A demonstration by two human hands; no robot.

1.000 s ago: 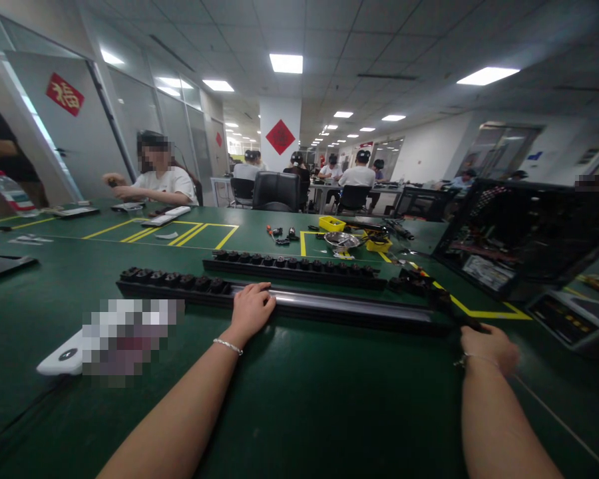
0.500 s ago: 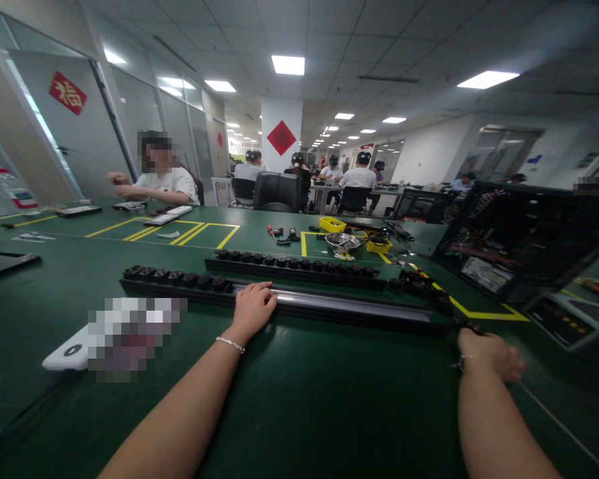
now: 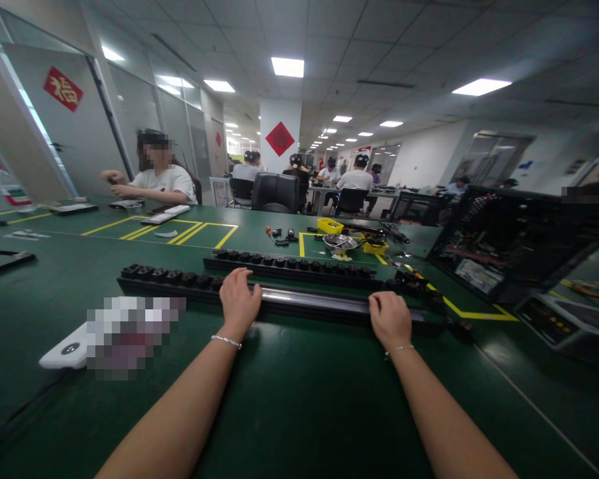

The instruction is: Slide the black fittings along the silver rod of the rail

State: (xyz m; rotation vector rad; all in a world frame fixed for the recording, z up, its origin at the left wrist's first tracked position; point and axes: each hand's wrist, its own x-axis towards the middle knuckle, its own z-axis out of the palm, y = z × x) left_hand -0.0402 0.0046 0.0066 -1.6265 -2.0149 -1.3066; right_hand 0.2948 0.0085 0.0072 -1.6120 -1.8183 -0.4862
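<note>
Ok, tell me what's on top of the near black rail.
Black parts line the left end of the rail, and a shiny strip shows between the left hand and the right hand. What lies beneath either hand is covered.

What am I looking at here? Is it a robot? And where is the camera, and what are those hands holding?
No robot here! These are a person's own bare hands. The camera is worn on that person's head, looking forward and down, so you see almost what they see.

The left hand and the right hand are both at the nearer long black bar, fingers over it. How tightly they hold it, I can't tell. Its left part has dark knobs; a shiny strip shows between the hands.

On the green table, a second black bar lies just behind. Farther back are a metal bowl and a yellow box. A big open black case stands at the picture's right.
</note>
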